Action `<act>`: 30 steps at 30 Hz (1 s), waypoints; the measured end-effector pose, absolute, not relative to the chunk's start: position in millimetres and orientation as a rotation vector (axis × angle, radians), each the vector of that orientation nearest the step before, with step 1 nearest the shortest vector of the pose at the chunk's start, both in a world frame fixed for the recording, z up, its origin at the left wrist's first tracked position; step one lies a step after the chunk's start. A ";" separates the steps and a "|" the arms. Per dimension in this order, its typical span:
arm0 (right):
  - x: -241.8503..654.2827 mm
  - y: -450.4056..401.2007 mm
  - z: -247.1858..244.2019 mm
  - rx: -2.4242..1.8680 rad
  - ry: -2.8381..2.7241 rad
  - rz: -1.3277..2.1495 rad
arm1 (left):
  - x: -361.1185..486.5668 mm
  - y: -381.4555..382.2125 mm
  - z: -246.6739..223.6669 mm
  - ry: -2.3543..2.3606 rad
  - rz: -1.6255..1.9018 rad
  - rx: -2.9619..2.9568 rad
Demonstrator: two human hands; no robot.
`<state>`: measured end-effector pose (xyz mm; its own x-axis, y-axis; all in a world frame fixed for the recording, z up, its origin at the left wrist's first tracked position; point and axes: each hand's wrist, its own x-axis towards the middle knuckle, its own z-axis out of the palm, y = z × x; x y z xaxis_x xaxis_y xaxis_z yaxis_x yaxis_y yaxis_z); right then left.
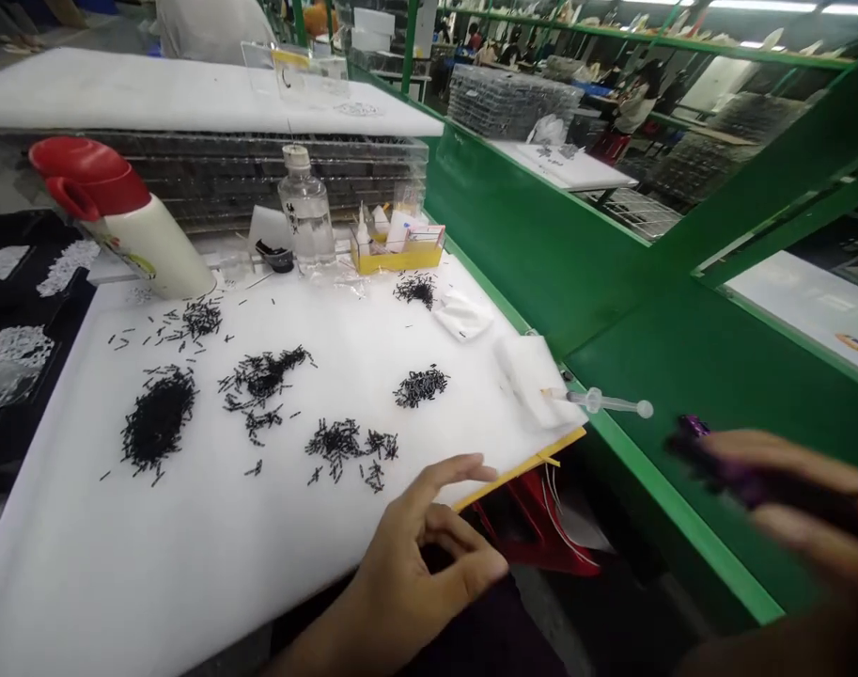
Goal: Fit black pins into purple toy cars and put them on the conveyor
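My left hand [407, 555] is raised over the near edge of the white work board [210, 583]. Its thumb and index finger stand apart with nothing between them, while the other fingers curl in. At the far right, my right hand [802, 489] grips a dark object with shiny purple parts [725, 467], blurred by motion, its kind unclear. Between the hands, a plastic syringe [604, 402] lies with its tip on a folded white cloth [534, 376]. Small black rod-like pieces lie on the board in several piles, one a loose pile [421, 385] beyond my left hand.
A white bottle with a red cap [153, 235] leans at the back left. Nearby are a clear bottle [307, 212] and a yellow box [397, 254] of small supplies. A green partition [527, 226] borders the right side. Black trays [48, 324] with white pieces sit left.
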<state>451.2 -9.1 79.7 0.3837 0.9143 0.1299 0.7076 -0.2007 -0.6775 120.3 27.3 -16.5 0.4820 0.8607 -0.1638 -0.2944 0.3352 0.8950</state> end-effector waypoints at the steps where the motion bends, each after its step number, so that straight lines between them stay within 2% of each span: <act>1: 429.6 -11.9 75.8 -1.825 -1.484 0.657 | 121.4 25.0 -13.7 0.675 0.826 0.932; 4: 369.8 8.7 60.7 -1.382 -1.788 1.369 | 123.2 20.7 -11.9 0.550 0.880 0.839; 6: 345.6 31.4 47.1 -1.290 -1.788 1.480 | 121.9 20.7 -15.4 0.572 0.988 0.775; 11: 335.4 63.4 1.0 -1.712 -1.696 0.872 | 115.0 27.2 -22.4 0.985 1.229 0.959; 15: 336.1 60.4 -20.7 -1.643 -1.601 0.670 | 114.1 31.9 -22.1 1.135 1.233 1.152; 20: 346.2 58.4 -21.3 -1.538 -0.980 0.033 | 112.8 34.7 -22.2 1.207 1.104 1.067; 26: 365.4 71.9 -22.5 -1.547 -0.953 0.268 | 112.9 38.2 -21.4 1.155 1.075 1.010; 30: 345.0 65.1 -1.1 -1.298 -0.889 0.304 | 117.0 39.9 -20.3 1.146 1.130 1.019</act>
